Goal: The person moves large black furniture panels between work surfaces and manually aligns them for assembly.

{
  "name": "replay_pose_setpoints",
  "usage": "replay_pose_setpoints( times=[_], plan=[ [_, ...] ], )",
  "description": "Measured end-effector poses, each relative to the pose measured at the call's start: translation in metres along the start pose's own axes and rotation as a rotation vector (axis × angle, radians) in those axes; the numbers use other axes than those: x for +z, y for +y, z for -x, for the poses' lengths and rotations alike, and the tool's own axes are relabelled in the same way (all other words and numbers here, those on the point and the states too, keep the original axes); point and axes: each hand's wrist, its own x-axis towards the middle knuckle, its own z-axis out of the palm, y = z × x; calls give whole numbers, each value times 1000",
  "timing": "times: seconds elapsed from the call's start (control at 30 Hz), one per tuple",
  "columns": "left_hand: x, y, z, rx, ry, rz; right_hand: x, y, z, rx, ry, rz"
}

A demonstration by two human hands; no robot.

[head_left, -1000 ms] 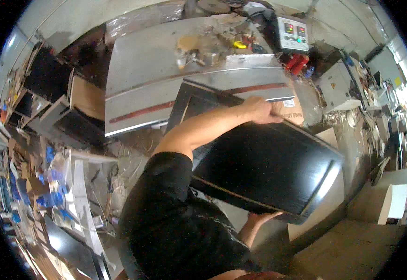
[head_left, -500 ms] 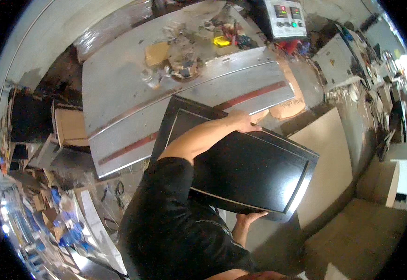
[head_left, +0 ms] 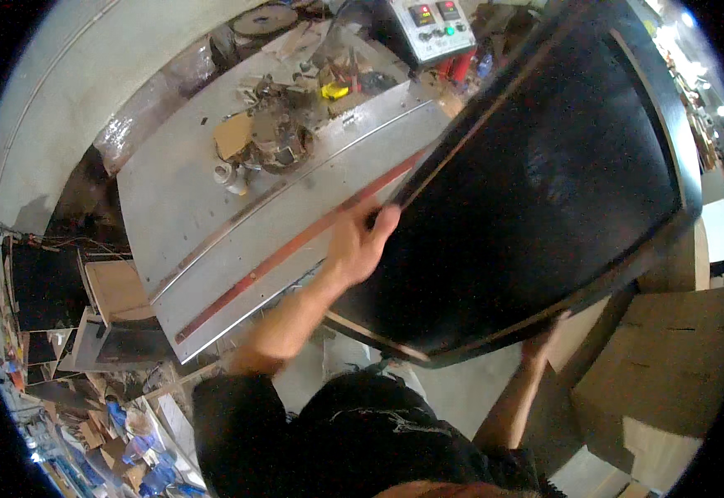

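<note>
A large black panel (head_left: 544, 191) with a thin pale inlaid line near its border is held up and tilted in front of me, filling the right half of the view. My left hand (head_left: 366, 241) grips its left edge, the thumb lying on the front face and the fingers going behind. Under the lower right edge, my right hand (head_left: 544, 336) supports it; most of its fingers are hidden or blurred against the panel. Left of the panel stands the grey metal table (head_left: 179, 207) with a red-brown strip (head_left: 254, 276) along its near side.
On the table lie a machine part (head_left: 283, 141), a white bottle (head_left: 229, 176) and a yellow object (head_left: 334, 90). A control box (head_left: 428, 29) with lit displays stands behind. Cardboard boxes (head_left: 660, 357) are at the right. Clutter with blue plastic (head_left: 142, 452) fills the lower left.
The panel has been raised and swung to the right, from lying low across my front to a steeper tilt. My left hand has moved left and down with its edge; my right hand has moved right.
</note>
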Motion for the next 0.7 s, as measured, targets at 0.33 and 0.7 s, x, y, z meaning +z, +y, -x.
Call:
replay_pose_setpoints(
  times=[0.33,0.7],
  plan=[
    [73,-76,212,-478,438,133,-46,46,19,84,-213,733],
    [36,-187,305,-940,749,71,-1,179,20,322,-589,914]
  ],
)
